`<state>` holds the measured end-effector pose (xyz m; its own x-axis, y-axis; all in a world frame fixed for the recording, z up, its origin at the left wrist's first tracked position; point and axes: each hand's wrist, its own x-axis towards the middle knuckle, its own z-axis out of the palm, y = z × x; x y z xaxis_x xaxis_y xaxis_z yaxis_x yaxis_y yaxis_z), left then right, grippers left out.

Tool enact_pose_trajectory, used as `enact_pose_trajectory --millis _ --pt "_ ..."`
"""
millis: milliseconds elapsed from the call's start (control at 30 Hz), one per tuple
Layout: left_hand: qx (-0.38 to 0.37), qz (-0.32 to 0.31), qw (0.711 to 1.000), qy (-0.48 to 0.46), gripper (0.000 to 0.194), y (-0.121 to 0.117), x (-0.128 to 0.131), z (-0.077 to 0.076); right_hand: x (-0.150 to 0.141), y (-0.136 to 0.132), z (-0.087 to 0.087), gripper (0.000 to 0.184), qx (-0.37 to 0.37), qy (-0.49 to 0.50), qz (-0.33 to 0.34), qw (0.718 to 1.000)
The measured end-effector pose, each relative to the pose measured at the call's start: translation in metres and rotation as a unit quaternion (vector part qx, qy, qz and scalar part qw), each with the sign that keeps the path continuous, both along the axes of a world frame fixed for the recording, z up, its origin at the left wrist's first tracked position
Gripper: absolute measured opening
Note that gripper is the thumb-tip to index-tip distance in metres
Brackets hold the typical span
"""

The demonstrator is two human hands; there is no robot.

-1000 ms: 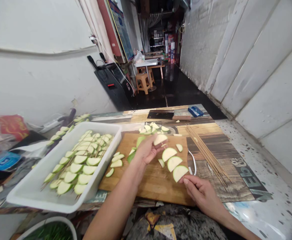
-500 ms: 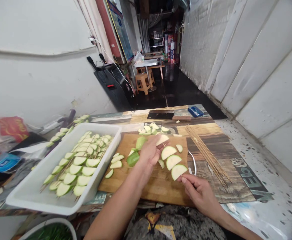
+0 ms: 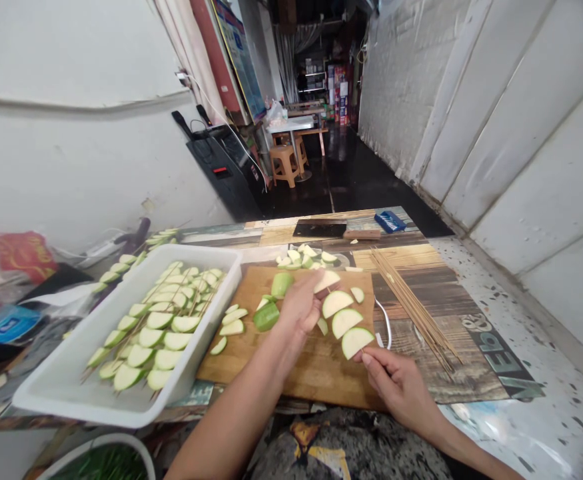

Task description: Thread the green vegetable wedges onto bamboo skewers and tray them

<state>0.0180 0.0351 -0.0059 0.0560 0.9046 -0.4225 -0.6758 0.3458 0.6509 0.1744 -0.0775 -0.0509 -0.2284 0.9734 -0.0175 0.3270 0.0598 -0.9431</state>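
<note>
Over the wooden cutting board (image 3: 316,380), my right hand (image 3: 398,380) pinches the near end of a thin skewer. Several half-moon zucchini slices (image 3: 346,323), pale with green skin, are threaded on it in a row. My left hand (image 3: 298,303) is closed at the far end of the row, its fingers on another zucchini slice (image 3: 326,282); part of its grip is hidden. Left of this hand lie cut green zucchini chunks (image 3: 266,316) and a few thin offcuts (image 3: 233,327). More zucchini pieces (image 3: 304,257) are heaped behind the board.
A white plastic tub (image 3: 78,408) on the left holds several loaded skewers. Bare bamboo skewers (image 3: 416,310) lie on the table to the right. A cleaver (image 3: 321,229) and a blue box (image 3: 390,221) rest at the far edge. Greens fill a bucket (image 3: 144,453) below.
The slice in my left hand has shifted very slightly to the right. Both hands otherwise keep their places, and the row of slices looks the same.
</note>
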Motion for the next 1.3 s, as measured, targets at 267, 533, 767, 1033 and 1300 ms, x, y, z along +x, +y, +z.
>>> enact_pose_trajectory --millis 267,533,767,1033,1300 --pt "0.004 0.0 1.0 0.014 0.009 -0.003 0.002 0.002 -0.001 -0.001 -0.002 0.029 0.001 0.005 -0.006 1.0" --pt "0.019 -0.037 0.998 0.055 0.014 -0.008 0.008 -0.001 -0.001 0.001 -0.001 0.029 -0.013 0.029 -0.021 0.999" --pt "0.166 0.082 0.968 0.171 0.036 -0.031 -0.018 -0.021 0.001 0.006 0.003 0.031 0.053 -0.033 -0.02 0.998" --pt "0.387 0.216 0.639 0.629 0.041 -0.099 -0.083 -0.076 -0.011 0.053 0.026 0.024 0.352 -0.256 0.094 0.895" --pt "0.426 0.22 0.613 0.627 0.047 -0.101 -0.091 -0.095 -0.121 0.121 0.08 0.032 0.411 -0.341 0.318 0.784"
